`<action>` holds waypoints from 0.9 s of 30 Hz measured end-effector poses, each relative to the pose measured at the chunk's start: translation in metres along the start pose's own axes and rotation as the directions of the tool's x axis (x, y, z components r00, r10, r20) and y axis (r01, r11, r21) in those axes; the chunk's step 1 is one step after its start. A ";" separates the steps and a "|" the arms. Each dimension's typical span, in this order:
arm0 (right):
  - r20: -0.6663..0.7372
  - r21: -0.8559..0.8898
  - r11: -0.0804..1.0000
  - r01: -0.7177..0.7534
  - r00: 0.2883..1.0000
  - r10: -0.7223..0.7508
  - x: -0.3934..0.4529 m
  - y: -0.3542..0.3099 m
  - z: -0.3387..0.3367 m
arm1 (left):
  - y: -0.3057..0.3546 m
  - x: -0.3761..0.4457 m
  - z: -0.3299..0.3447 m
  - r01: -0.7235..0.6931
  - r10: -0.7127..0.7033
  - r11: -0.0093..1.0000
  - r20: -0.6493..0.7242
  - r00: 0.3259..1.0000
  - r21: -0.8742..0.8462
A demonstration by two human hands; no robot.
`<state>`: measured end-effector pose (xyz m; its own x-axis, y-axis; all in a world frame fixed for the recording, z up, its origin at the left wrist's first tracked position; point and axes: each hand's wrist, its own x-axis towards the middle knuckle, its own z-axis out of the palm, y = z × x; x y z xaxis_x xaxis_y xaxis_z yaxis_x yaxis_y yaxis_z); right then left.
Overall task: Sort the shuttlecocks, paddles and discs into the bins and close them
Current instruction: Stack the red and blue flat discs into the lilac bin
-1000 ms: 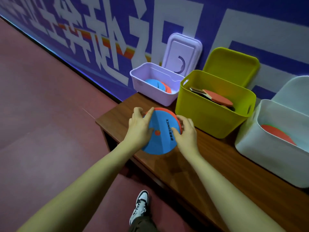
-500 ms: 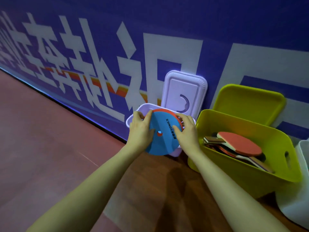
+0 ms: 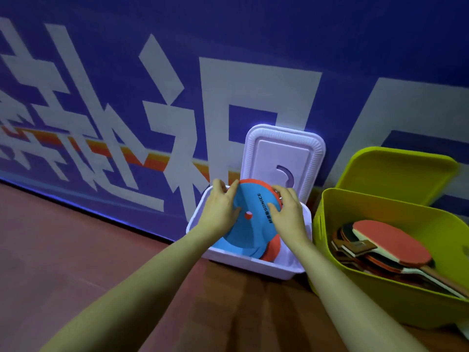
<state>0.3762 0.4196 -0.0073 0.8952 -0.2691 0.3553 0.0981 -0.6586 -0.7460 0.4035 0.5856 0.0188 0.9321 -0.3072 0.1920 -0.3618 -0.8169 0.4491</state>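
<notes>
Since a moment ago we have carried the blue disc stack [image 3: 250,219] from the bench's front edge over the lilac bin [image 3: 243,262]. Our left hand [image 3: 219,212] and right hand [image 3: 288,214] clasp its sides, fingers curled over the rim. Next, we judge, lower and release; the paddles [image 3: 385,247] already lie in the green bin [image 3: 380,295].

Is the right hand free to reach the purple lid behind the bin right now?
Probably not yet. The right hand and left hand both hold the blue disc over the purple bin; the purple lid stands unobstructed just behind.
</notes>
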 end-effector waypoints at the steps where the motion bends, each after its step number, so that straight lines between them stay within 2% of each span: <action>1: -0.015 -0.020 0.999 -0.033 0.999 0.033 0.001 0.001 0.007 | -0.008 0.006 0.003 -0.021 0.021 1.000 0.031 0.999 -0.004; 4: -0.019 -0.099 0.985 -0.142 0.990 0.141 0.002 0.004 0.029 | -0.036 0.024 0.013 -0.077 0.077 0.997 0.122 0.990 -0.004; 6: -0.003 -0.127 0.967 -0.221 0.975 0.222 0.000 0.007 0.041 | -0.053 0.033 0.023 -0.096 0.108 0.993 0.195 0.975 -0.069; 11: 0.089 -0.222 0.890 -0.398 0.901 0.425 -0.017 0.013 0.055 | -0.078 0.039 0.052 -0.158 0.189 0.981 0.352 0.917 -0.115; 16: 0.245 -0.430 0.818 -0.382 0.823 0.513 -0.025 0.020 0.058 | -0.087 0.040 0.060 -0.224 0.176 0.972 0.417 0.892 0.070; 20: 0.173 -0.478 0.818 -0.319 0.879 0.444 -0.014 0.012 0.044 | -0.081 0.040 0.047 -0.285 0.235 0.954 0.350 0.907 0.096; 23: 0.157 -0.578 0.795 -0.183 0.931 0.329 0.002 0.001 0.029 | -0.067 0.050 0.032 -0.371 0.328 0.918 0.258 0.909 0.142; 27: 0.118 -0.645 0.763 -0.040 0.981 0.152 0.029 -0.011 0.003 | -0.040 0.073 0.011 -0.418 0.394 0.884 0.150 0.907 0.210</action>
<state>0.4026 0.4214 0.0097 0.9447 -0.2809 0.1691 -0.2416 -0.9451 -0.2200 0.4865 0.5906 0.0053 0.7059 -0.6733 0.2201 -0.7055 -0.6960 0.1335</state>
